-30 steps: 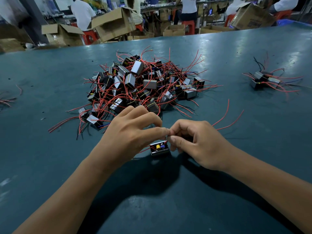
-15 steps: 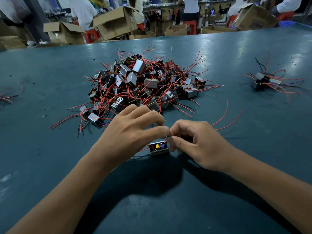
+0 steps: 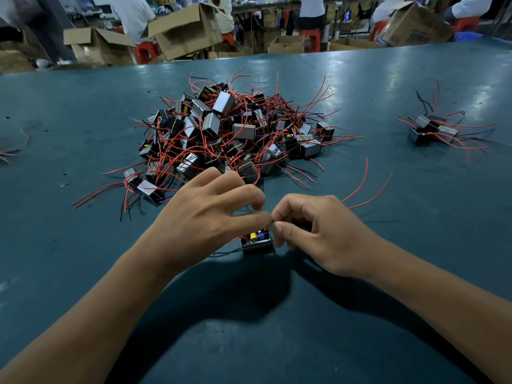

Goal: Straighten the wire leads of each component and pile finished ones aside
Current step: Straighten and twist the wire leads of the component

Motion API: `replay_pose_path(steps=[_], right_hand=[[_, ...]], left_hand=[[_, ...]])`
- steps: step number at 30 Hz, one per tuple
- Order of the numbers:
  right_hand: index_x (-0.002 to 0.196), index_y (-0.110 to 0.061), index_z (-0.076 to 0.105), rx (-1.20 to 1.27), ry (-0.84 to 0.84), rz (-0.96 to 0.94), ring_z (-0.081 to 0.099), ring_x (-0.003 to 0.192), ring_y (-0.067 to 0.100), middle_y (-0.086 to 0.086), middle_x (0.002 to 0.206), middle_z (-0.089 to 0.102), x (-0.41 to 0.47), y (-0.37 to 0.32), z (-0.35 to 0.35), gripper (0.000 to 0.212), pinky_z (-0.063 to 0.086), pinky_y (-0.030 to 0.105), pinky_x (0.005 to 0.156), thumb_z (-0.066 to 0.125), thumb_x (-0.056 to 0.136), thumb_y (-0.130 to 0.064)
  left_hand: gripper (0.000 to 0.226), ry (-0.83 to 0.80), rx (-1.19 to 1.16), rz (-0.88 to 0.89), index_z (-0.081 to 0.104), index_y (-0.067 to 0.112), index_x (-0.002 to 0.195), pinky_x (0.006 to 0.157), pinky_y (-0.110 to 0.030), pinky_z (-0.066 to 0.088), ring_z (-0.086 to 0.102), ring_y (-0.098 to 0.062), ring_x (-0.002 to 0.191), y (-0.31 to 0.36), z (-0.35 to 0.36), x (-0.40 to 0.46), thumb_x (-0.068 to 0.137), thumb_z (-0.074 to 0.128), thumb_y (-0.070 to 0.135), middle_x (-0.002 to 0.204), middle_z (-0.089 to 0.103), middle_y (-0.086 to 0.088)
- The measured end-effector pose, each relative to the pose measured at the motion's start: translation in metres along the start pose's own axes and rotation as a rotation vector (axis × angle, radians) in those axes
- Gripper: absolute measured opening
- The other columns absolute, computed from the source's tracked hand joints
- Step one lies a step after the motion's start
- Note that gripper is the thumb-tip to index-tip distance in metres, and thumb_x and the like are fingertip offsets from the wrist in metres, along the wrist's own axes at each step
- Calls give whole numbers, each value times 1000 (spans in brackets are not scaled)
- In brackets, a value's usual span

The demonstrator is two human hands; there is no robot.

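My left hand (image 3: 205, 217) and right hand (image 3: 318, 234) meet fingertip to fingertip just above the component (image 3: 256, 242), a small dark block sitting on the table (image 3: 360, 328) right below them. Both hands have curled fingers with thumb and forefinger closed in a pinch; I take it each is pinching a thin lead, though the wire itself is too fine to make out between the tips. Two red leads (image 3: 365, 187) arc out from behind my right hand toward the far right.

To do this well, I'd judge one pinch should anchor the lead close to the body while the other slides outward along it, pulling evenly rather than jerking, so the joint at the block isn't strained.

Just beyond my left hand lies the big tangled heap (image 3: 235, 134), its nearest wires almost touching my knuckles; a careless sweep could snag them. The small pile (image 3: 432, 128) sits well apart at the far right, with bare table between. A few loose wires (image 3: 11, 153) lie at the far left edge. Cardboard boxes (image 3: 188, 29) stand past the far edge.
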State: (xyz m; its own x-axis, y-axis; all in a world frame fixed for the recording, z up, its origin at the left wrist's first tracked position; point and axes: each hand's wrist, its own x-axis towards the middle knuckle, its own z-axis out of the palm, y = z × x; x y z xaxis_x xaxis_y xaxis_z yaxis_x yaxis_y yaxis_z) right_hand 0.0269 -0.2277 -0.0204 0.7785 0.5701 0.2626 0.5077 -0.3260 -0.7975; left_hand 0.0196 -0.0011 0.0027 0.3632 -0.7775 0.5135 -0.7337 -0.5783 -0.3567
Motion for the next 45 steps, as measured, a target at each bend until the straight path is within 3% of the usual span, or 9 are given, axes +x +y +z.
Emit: replay_pose_path(steps=[7,11,14,17,23,25,29,34,45], right_hand=[[90,-17,63,-69,6,-40,61,62,3,-14,72,70,-1,-1,-1,8,42,14,61,64,94,-10],[89,-16,63,-101,37,-67,59,60,-1,-12,71,70,0,-2,0,7,38,8,61,66,93,-10],[88,-15,63,-111,73,-86,59,59,1,-9,69,70,0,-1,2,5,39,9,60,66,92,-14],[89,-16,65,-123,108,-98,64,63,7,-8,70,70,-1,-1,3,3,43,12,60,66,91,-17],[90,-15,66,-106,122,-89,64,65,3,-9,71,70,-1,-2,4,3,44,11,62,69,92,-14],[91,-14,66,-84,102,-82,64,65,3,-9,71,70,-2,-2,4,2,42,9,62,68,92,-13],[91,-13,67,-104,126,-96,62,64,2,-9,71,69,-3,-2,5,2,40,8,61,68,92,-13],[89,-13,65,-138,170,-109,59,61,0,-11,68,66,-3,-2,8,4,37,7,58,68,92,-13],[90,-14,65,-57,190,-57,65,63,8,-6,70,70,-1,2,8,4,48,17,61,67,93,-13]], left_hand=[[24,-43,-200,-132,75,13,93,65,-43,48,59,-30,78,6,1,8,100,54,24,94,66,-8],[28,-105,-304,-242,70,10,94,73,-39,48,58,-27,84,12,4,10,99,51,30,95,63,-5],[22,-146,-432,-349,63,12,96,80,-27,40,50,-16,88,15,6,8,100,48,28,97,56,1],[10,-171,-567,-449,55,19,93,77,-20,34,43,-6,84,18,8,8,101,51,21,94,48,9],[18,-254,-855,-609,53,19,90,69,-30,41,47,-13,78,18,9,8,100,46,33,85,51,8],[19,-263,-905,-625,53,18,90,67,-25,39,46,-9,75,18,8,8,102,47,31,82,50,9],[20,-250,-973,-689,54,16,88,65,-17,34,43,-3,70,22,9,10,102,48,29,76,48,16],[22,-220,-1048,-808,53,17,82,63,-31,35,39,-9,67,27,11,15,93,45,34,72,45,9],[16,-185,-1147,-968,55,26,75,54,-27,30,34,-7,56,25,16,17,87,48,34,59,41,14]])
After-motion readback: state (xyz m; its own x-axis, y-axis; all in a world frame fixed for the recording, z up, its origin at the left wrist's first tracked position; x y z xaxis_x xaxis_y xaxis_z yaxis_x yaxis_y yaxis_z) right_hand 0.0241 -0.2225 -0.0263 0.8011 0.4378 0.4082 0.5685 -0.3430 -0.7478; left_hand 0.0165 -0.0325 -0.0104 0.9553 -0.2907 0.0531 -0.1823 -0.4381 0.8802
